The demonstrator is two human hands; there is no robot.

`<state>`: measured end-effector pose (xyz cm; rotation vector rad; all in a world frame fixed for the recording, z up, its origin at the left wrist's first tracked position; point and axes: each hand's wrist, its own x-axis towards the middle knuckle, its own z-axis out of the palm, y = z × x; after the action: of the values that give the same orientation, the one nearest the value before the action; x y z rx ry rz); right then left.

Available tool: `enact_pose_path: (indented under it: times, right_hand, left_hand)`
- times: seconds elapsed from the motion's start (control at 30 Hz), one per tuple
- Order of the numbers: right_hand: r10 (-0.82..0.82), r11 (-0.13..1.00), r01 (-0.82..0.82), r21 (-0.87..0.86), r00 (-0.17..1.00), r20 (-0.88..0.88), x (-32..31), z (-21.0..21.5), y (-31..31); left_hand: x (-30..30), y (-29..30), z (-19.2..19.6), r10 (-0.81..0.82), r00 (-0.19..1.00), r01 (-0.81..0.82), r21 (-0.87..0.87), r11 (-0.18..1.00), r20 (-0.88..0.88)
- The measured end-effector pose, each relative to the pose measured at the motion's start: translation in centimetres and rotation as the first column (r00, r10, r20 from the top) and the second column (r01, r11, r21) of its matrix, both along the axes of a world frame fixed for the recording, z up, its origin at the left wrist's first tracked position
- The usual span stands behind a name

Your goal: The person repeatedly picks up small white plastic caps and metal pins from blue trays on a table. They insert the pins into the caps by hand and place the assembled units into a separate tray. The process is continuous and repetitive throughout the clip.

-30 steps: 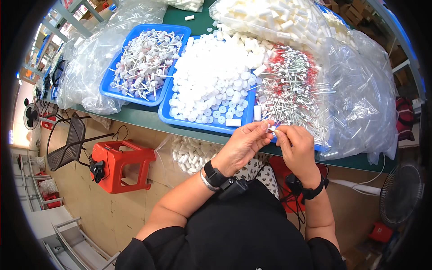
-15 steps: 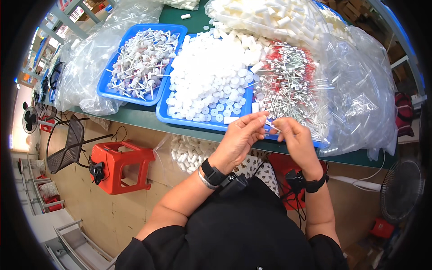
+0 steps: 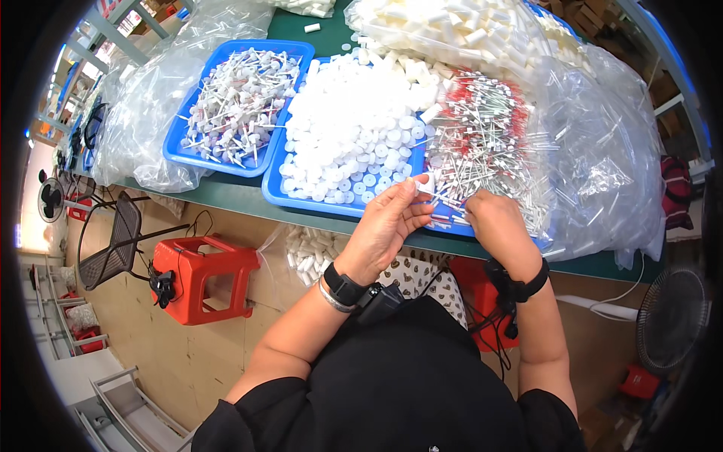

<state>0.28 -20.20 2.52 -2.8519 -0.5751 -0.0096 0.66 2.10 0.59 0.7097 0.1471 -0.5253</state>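
Note:
My left hand (image 3: 388, 230) is closed in a pinch, thumb and forefinger together on a small white piece (image 3: 427, 184) at the front edge of the middle blue tray. Its exact shape is partly covered by the fingers. My right hand (image 3: 503, 226) bends down into the near side of a heap of thin white sticks with red parts (image 3: 486, 143). Its fingertips are curled together among the sticks, and what they hold is hidden. White perforated discs (image 3: 361, 143) fill the middle blue tray (image 3: 290, 197) beyond my left hand.
At left a blue tray (image 3: 172, 151) holds many sticks with discs on them (image 3: 237, 113). White foam-like cylinders (image 3: 467, 30) are heaped at the back. Clear plastic bags (image 3: 602, 166) flank the work on the green table (image 3: 233, 194). A red stool (image 3: 199, 279) stands at lower left.
My hands have moved apart. The left went slightly up with the small white piece, while the right let go of the thin stick between them and reached down into the heap of sticks.

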Motion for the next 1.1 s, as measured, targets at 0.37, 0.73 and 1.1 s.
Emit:
enact_pose_path:
  times: [0.37, 0.73, 1.1]
  right_hand:
    - [-0.090, 0.788, 0.194, 0.584, 0.975, -0.203, -1.3, 2.7, 0.5]
    - [-0.044, 0.798, 0.067, 0.599, 0.998, -0.054, -1.7, 2.7, 0.6]
    - [-0.024, 0.825, -0.020, 0.565, 0.997, 0.071, -1.6, 2.4, 0.9]
  left_hand:
    - [-0.1, -0.8, 0.4, -0.015, 1.000, 0.016, -0.029, 0.999, 0.025]
    - [-0.2, -1.4, 0.4, 0.033, 0.999, -0.032, -0.027, 0.999, 0.016]
    - [-0.2, -1.5, 0.0, 0.016, 0.999, -0.015, -0.023, 1.000, 0.030]
